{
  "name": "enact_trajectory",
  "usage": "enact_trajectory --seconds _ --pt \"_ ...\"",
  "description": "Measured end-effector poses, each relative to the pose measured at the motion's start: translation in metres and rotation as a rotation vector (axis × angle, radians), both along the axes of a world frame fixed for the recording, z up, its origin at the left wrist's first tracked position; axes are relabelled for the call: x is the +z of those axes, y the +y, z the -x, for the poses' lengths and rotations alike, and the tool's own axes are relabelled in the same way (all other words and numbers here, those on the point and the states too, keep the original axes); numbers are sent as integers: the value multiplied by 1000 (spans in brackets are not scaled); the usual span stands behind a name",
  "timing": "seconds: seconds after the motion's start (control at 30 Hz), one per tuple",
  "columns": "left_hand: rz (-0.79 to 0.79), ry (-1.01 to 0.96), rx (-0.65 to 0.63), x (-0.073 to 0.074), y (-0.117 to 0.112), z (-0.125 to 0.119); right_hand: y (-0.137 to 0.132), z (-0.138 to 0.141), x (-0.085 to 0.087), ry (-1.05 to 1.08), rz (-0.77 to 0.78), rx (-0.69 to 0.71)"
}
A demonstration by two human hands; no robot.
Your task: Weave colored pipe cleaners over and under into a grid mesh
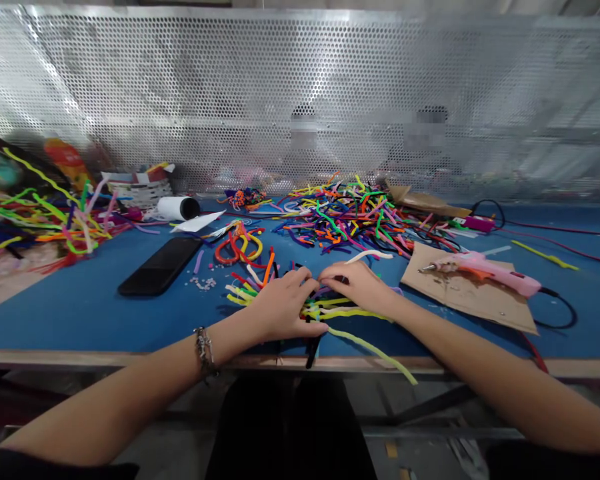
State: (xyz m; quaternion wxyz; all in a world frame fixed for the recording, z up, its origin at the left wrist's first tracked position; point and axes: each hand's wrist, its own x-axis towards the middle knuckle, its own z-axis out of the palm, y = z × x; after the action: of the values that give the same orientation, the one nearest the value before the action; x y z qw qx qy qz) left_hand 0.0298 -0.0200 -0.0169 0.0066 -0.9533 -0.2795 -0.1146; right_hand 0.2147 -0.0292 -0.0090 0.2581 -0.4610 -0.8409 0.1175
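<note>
My left hand (283,305) and my right hand (361,285) meet over a small bundle of coloured pipe cleaners (330,310) lying near the front edge of the blue table (80,300). Both hands have their fingers curled and pinched on the strands. A long yellow-green pipe cleaner (375,350) trails from the bundle over the table edge. A beaded bracelet (203,348) sits on my left wrist. Short cut pieces (250,280) lie just left of my hands.
A big pile of pipe cleaners (350,217) lies behind my hands, another (40,217) at far left. A black phone (161,265) lies left. A pink glue gun (485,270) rests on cardboard (470,297) at right. Perforated metal screen (300,100) closes the back; two people sit behind it.
</note>
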Motion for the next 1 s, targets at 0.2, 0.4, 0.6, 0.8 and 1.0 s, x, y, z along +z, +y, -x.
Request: enact_trajectory --seconds 0.2,0.4,0.6,0.8,1.0 --pt "53 -43 35 -4 -1 0 -1 1 -1 5 25 -41" --pt "90 -40 39 -5 2 0 -3 -1 -2 -45 -16 -27" --pt "56 -48 22 -4 5 2 -9 -4 -3 24 47 -47" --pt "106 62 35 -7 5 6 -10 -2 0 -83 6 -82" --pt "157 146 6 -10 6 10 -12 -3 1 -280 -64 -159"
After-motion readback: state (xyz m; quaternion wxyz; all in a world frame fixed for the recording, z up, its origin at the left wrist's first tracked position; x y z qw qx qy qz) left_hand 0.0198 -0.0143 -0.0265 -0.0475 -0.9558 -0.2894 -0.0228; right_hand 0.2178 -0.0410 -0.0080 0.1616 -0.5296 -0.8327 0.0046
